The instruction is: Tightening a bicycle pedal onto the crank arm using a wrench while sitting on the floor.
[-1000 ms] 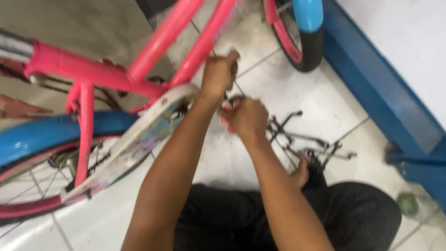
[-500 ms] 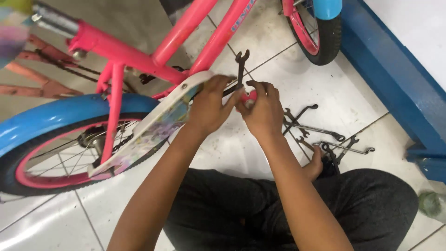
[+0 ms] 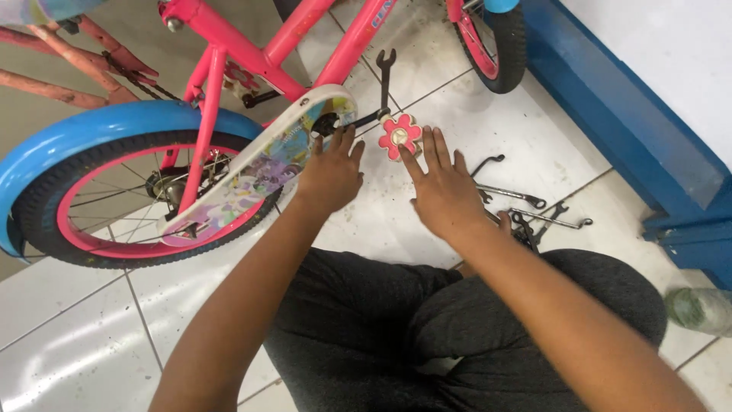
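A pink child's bicycle (image 3: 267, 53) stands on the tiled floor in front of me. Its white picture-printed chain guard (image 3: 252, 172) runs down to the rear wheel (image 3: 114, 198) with a blue mudguard. My left hand (image 3: 329, 172) rests with spread fingers at the crank end of the chain guard. My right hand (image 3: 446, 191) is flat with fingers apart, its fingertips just under the pink flower-shaped pedal (image 3: 399, 136). A dark open-ended wrench (image 3: 383, 80) stands upright above the pedal. Neither hand holds anything.
Several loose wrenches (image 3: 526, 210) lie on the white tiles right of my right hand. A blue wall base (image 3: 633, 130) runs along the right side. The front wheel (image 3: 492, 42) is at the top. My crossed legs in dark trousers (image 3: 427, 336) fill the foreground.
Both hands have let go at the crank and pulled back, fingers now spread. The wrench stays upright by the flower pedal. The camera view has shifted, showing more of the rear wheel.
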